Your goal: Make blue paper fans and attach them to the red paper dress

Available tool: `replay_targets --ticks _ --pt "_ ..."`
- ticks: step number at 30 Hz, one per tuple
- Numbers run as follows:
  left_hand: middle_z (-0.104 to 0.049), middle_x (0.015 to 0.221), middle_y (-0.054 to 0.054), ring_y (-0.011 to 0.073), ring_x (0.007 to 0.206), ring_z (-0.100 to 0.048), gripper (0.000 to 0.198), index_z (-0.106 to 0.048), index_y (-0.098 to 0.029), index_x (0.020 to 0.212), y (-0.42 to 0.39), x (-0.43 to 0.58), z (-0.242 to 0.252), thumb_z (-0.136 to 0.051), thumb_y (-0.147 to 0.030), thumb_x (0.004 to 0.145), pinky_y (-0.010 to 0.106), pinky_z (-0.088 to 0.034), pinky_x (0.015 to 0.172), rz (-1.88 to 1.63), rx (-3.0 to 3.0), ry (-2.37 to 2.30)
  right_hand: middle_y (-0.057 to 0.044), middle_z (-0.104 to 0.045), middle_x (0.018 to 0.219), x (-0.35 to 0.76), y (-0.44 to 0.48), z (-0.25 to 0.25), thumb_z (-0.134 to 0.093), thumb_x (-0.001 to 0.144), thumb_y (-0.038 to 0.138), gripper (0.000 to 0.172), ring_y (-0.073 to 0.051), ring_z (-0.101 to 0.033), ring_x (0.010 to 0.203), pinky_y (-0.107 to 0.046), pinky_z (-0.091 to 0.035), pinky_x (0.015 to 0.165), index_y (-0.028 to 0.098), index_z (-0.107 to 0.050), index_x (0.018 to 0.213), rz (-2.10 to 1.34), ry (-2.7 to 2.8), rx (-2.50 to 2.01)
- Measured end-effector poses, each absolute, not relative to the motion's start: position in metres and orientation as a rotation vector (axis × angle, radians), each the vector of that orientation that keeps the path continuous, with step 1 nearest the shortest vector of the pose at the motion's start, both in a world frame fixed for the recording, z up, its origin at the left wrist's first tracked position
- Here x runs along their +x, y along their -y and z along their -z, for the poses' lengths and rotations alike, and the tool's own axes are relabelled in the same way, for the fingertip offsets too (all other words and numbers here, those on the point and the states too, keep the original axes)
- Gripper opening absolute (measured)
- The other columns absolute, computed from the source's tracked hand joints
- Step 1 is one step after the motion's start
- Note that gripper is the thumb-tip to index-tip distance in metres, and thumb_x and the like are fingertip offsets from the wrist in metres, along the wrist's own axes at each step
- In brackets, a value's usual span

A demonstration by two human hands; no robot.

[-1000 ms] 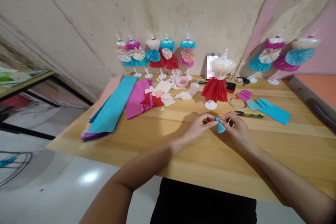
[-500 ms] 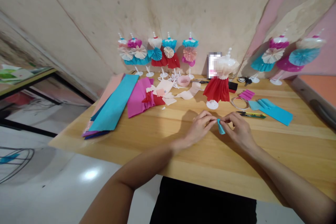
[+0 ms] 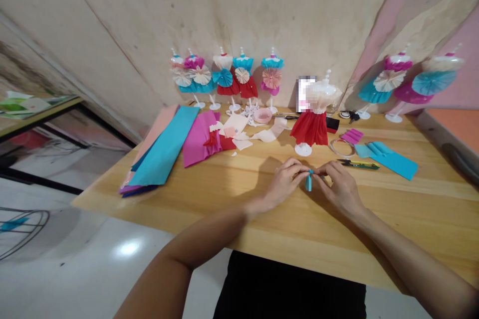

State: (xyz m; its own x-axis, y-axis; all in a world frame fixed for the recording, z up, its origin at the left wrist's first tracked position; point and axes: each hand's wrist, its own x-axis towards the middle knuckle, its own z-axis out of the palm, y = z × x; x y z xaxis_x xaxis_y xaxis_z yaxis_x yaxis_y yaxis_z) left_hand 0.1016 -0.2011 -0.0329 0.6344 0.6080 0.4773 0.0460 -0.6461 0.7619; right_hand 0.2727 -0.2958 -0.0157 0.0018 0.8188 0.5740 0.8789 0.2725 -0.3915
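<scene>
The left hand (image 3: 286, 179) and the right hand (image 3: 339, 187) were held close together above the wooden counter (image 3: 377, 219), their fingers curled and pinching a small piece of blue crepe paper (image 3: 309, 180) from either side. The paper was gathered narrow at the top, where the fingertips partly hid it, and its lower end hung down between the two hands. Neither hand held anything else. Just beyond the right hand lay yellow-handled thread snips (image 3: 358, 164), and past them a folded blue paper strip (image 3: 389, 167). A thin wire ring (image 3: 341, 148) and a pleated pink paper strip (image 3: 352, 135) sat farther back. Ahead of the hands stood a miniature dress form with a red crepe skirt (image 3: 309, 128) on a white stand, its top partly blurred. Toward the left lay a long blue crepe sheet (image 3: 162, 145) and a magenta crepe sheet (image 3: 198, 140), with cream paper scraps (image 3: 234, 132) beside them. A small pink bowl (image 3: 263, 115) and a pair of scissors (image 3: 284, 116) lay near the back. Behind them, a row of paper dresses on white stands (image 3: 224, 75) stood against the stained wall (image 3: 224, 10).
</scene>
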Motion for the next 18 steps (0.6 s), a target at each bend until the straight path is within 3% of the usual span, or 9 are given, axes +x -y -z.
replay_targets --ticks 18 --pt "-0.058 0.103 0.007 0.0165 0.099 -0.059 0.024 -0.064 -0.018 0.108 0.1993 0.1005 0.0330 -0.043 -0.027 0.100 0.034 -0.050 0.093 -0.931 2.279 -0.397 -0.007 -0.062 0.086 0.2739 0.2933 0.0210 -0.056 0.093 0.030 0.007 -0.024 -0.056 0.083 -0.039 -0.045 0.073 0.023 -0.059 0.093 0.146 1.845 -1.568"
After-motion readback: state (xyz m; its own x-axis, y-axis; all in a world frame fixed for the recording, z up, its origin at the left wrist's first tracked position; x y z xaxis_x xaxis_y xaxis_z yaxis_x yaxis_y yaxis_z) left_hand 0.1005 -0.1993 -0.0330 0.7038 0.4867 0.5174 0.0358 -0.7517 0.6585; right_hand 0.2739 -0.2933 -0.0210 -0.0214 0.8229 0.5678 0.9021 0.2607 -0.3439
